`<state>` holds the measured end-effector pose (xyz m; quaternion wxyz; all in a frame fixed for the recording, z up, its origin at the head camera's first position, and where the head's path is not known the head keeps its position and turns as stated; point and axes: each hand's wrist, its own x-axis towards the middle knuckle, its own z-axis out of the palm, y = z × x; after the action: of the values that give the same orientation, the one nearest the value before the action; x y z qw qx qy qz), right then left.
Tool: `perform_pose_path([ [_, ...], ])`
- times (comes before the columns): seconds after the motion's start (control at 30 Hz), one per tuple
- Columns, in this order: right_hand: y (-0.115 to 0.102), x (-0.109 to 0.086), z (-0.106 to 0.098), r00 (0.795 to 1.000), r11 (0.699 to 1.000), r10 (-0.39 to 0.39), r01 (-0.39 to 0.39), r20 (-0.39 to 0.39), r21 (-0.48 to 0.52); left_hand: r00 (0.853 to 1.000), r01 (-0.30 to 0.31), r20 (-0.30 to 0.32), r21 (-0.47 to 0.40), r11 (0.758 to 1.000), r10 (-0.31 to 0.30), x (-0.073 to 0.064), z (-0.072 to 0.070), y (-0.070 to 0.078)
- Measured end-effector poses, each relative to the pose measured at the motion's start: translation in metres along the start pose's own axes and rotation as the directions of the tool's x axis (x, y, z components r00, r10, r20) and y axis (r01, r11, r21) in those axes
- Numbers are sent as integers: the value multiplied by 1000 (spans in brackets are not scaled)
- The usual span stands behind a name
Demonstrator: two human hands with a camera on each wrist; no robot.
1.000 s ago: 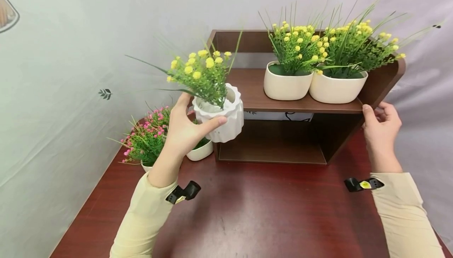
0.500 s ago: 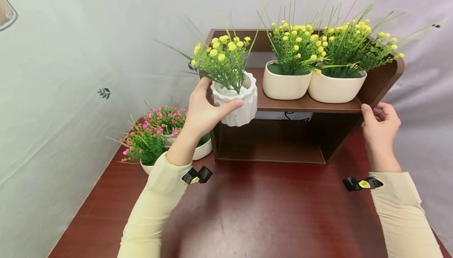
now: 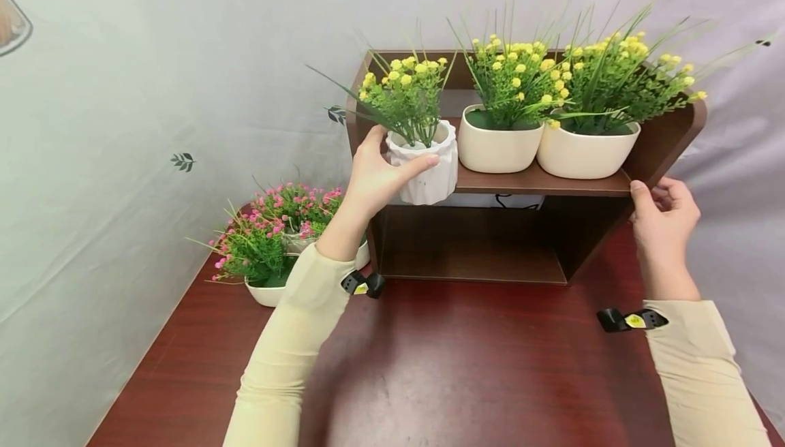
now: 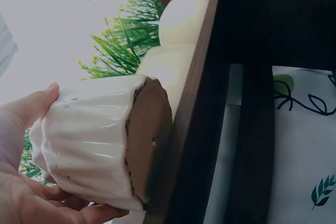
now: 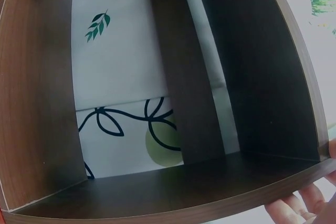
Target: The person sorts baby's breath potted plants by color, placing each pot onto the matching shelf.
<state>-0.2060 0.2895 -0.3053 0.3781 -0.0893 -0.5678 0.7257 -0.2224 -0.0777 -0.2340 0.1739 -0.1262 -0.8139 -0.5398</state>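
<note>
Reddish tabletop (image 3: 478,358): our left hand (image 3: 379,178) curls round fluted white planter (image 3: 434,180), our right hand (image 3: 665,222) grips brown shelf unit (image 3: 472,263); probably shelving, next needs lowering, release.

Head: from above, forward and down, wide over bench (image 3: 466,365) and shelf (image 3: 472,253)
Left wrist: close beneath white pot (image 4: 92,140), sideways, toward shelf
Right wrist: near, sideways, into shelf's lower part
Wrists share: leaf-printed cloth (image 5: 123,72) behind shelf

Pink-flowered plants (image 3: 260,249) by the left edge of the bench (image 3: 478,365) partly hidden behind the left sleeve (image 3: 288,345), bench's near edge cut off in head view, right grip (image 5: 312,200) cropped in its wrist view, contact between white pot (image 3: 434,181) and shelf (image 3: 521,256) unclear
</note>
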Motion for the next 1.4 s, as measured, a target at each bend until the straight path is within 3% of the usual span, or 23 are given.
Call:
perform_pose_path([
  [0.33, 1, 0, 0, 1000, 1000, -11, 11, 8, 8, 1000, 3, -3, 84, 996, -2, 13, 6, -3],
  [0.5, 1, 0, -1, 1000, 1000, -16, 16, 7, 12, 1000, 4, -21, 37, 999, -3, 18, 11, -5],
  [0.7, 1, 0, 0, 1000, 1000, -18, 18, 9, -1, 997, 50, -50, -76, 996, -54, 24, 17, -9],
  [0.87, 2, 0, 0, 1000, 1000, -18, 18, 10, -2, 998, 48, -39, 47, 998, -47, 27, 17, -7],
  [1.03, 1, 0, 0, 1000, 1000, -23, 23, 5, -9, 998, 67, -10, 166, 984, -67, 29, 15, -3],
  [1.4, 1, -1, -1, 1000, 1000, -16, 17, 6, -20, 996, 62, -80, 164, 984, -49, 32, 25, -3],
])
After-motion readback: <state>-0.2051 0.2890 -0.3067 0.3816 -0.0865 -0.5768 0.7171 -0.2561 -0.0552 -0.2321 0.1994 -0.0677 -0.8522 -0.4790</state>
